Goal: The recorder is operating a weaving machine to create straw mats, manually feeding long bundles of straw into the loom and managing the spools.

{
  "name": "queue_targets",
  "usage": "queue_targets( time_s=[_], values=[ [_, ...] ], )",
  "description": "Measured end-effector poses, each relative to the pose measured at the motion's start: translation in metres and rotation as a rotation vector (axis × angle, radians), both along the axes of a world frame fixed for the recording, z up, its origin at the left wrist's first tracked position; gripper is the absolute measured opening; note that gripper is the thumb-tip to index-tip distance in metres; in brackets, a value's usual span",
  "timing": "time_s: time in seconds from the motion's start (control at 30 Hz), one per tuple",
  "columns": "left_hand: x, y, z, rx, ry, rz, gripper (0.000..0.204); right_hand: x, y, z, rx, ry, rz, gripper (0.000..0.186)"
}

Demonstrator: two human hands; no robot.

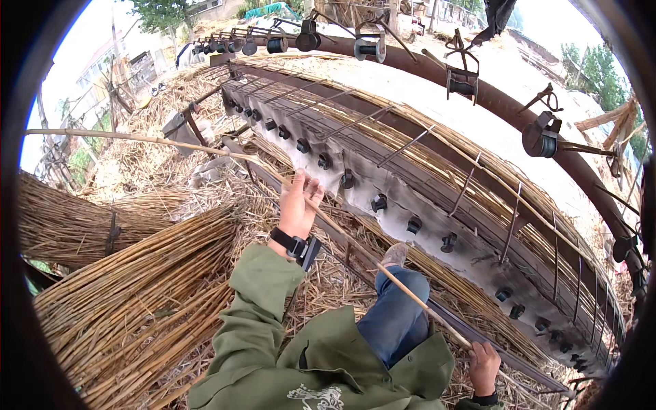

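Note:
A long, thin reed stalk (383, 269) runs slantwise across the view, from the far left to the lower right. My left hand (298, 205) holds it loosely, its fingers partly extended and the stalk lying across them. Near the stalk's lower-right part, my right hand (484, 367) is closed around it. Just beyond the stalk stands a long metal frame (328, 145) with a row of dark wire spools (379, 201) along its pale near face. Reeds (424, 154) lie lengthwise on this frame, between upright metal rods.
Bundled reeds (137, 301) are piled to my left, with a tied bundle (68, 222) behind them. A curved pipe (492, 102) carrying more spools (540, 137) arches over the far side. Loose straw (171, 116) covers the ground. My bent leg (396, 311) is close to the frame.

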State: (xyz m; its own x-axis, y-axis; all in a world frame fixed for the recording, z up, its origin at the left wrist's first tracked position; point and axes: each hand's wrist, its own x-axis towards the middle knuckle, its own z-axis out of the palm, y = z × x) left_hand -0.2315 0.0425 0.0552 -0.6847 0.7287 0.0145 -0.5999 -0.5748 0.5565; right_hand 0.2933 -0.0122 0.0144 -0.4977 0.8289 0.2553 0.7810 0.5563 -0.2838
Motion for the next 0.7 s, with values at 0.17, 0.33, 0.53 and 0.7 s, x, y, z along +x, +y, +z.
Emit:
queue_targets(
  time_s=[0.17,0.33,0.53,0.7],
  values=[
    [-0.042,-0.011,0.028,-0.167,0.43,0.528,0.036,0.039,-0.013,0.003,-0.047,-0.047,-0.1,0.018],
    [-0.033,-0.027,0.038,-0.036,0.662,0.491,0.025,0.055,-0.019,0.004,-0.089,-0.015,-0.168,0.015],
    [-0.036,-0.025,0.011,-0.382,0.944,0.476,0.017,0.077,-0.02,0.0,0.005,-0.135,-0.285,0.019],
    [-0.039,-0.019,-0.042,-0.593,0.428,0.213,0.016,0.096,-0.027,0.02,0.115,-0.165,-0.34,0.015]
  ],
)
